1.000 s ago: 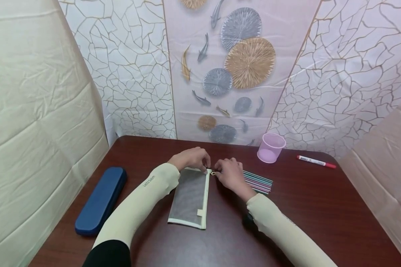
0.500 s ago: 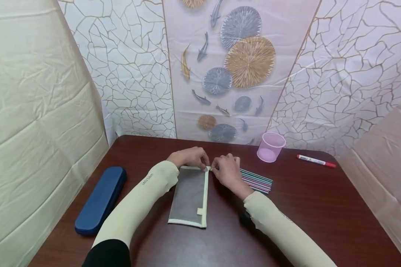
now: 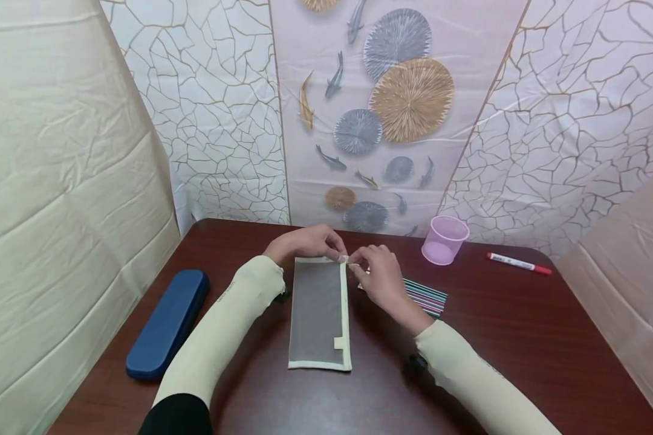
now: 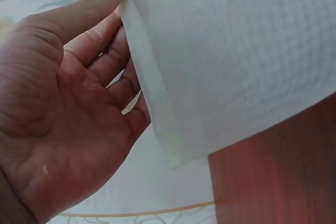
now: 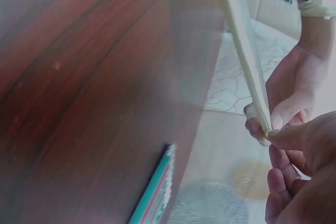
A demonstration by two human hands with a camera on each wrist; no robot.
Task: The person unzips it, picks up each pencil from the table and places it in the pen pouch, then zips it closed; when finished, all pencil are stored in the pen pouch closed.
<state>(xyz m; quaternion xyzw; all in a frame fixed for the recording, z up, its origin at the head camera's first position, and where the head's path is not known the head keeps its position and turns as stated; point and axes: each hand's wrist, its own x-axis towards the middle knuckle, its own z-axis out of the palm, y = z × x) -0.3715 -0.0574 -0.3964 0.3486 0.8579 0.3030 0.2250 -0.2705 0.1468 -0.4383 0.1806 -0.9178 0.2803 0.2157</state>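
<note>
A grey mesh zipper pouch (image 3: pixel 318 314) with cream edging hangs upright between my hands in the head view, its far edge raised. My left hand (image 3: pixel 312 241) pinches its far right corner between thumb and fingers. In the left wrist view, that left hand (image 4: pixel 79 87) has its thumb on the corner of the pale mesh pouch (image 4: pixel 220 61). Right beside it, my right hand (image 3: pixel 381 275) pinches the zipper end at the same corner. In the right wrist view, the right hand's thumb and finger meet at the tip of the cream zipper edge (image 5: pixel 244 45); the zipper pull is hidden.
Several teal and pink pencils (image 3: pixel 425 297) lie side by side, partly behind my right hand. A blue hard case (image 3: pixel 167 326) is at the left. At the back right are a pink mesh cup (image 3: pixel 444 240) and a red-and-white marker (image 3: pixel 519 263).
Both hands have moved up and away, lifting the pouch's far end. The pouch now stands straighter in the head view and has shifted slightly right.
</note>
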